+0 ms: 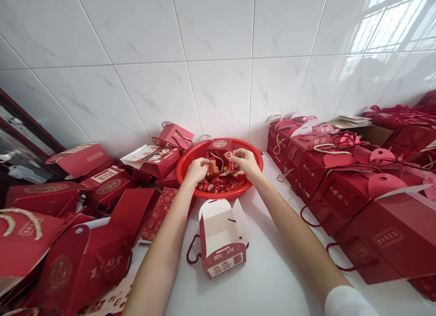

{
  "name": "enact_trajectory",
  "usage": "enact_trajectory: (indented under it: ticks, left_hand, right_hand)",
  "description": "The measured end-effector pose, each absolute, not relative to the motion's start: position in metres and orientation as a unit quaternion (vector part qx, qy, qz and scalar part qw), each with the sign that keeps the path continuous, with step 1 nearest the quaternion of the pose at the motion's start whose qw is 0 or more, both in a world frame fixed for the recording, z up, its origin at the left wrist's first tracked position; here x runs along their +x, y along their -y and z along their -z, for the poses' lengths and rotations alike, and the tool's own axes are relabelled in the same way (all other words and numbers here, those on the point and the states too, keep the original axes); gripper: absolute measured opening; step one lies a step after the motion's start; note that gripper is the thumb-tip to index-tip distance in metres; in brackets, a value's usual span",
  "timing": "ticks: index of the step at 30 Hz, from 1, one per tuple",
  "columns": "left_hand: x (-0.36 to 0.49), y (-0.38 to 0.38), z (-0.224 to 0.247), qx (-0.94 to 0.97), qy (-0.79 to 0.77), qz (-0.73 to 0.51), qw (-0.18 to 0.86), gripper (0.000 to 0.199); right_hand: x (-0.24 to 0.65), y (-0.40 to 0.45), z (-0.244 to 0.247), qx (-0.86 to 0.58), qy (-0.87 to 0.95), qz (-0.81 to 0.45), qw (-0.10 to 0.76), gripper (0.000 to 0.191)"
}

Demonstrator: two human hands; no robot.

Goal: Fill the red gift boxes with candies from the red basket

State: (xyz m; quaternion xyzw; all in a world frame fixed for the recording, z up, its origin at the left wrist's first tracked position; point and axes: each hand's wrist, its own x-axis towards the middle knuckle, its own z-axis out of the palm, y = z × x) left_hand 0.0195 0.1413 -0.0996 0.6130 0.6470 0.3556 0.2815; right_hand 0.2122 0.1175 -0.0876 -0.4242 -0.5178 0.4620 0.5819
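Observation:
Both hands reach into a red plastic basket (181, 168) against the wall, over a heap of small wrapped candies (218, 185). My left hand (198, 170) is closed in a pinch at a red and gold wrapped candy (214, 166). Between the fingertips of my right hand (248, 162) is a red wrapped candy (230, 159) with a pale pattern. A small red box (220, 146) with a round gold emblem stands at the basket's back. On the table between my forearms sits an open gift box (223, 257), its white inside bare and a dark red cord at its sides.
Red gift boxes (98, 261), some with flaps up, lie jumbled on the left. Rows of red boxes (344, 189) with cord handles line the right side. A white tiled wall (218, 98) rises behind the white table (265, 270).

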Motion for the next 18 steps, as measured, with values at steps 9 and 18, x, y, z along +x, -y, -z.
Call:
enact_trajectory:
  ticks: [9,18]
  left_hand:
    - [0.0186,-0.1437,0.1046,0.687,-0.672,-0.104,0.257,0.016]
    - [0.0166,-0.1442,0.1005,0.752,-0.608,-0.038,0.252,0.021]
  right_hand:
    - [0.2121,-0.1188,0.0904,-0.418,0.536,-0.448,0.581,0.018]
    - [0.2103,-0.1142,0.0861,-0.431,0.531,-0.461,0.565,0.018]
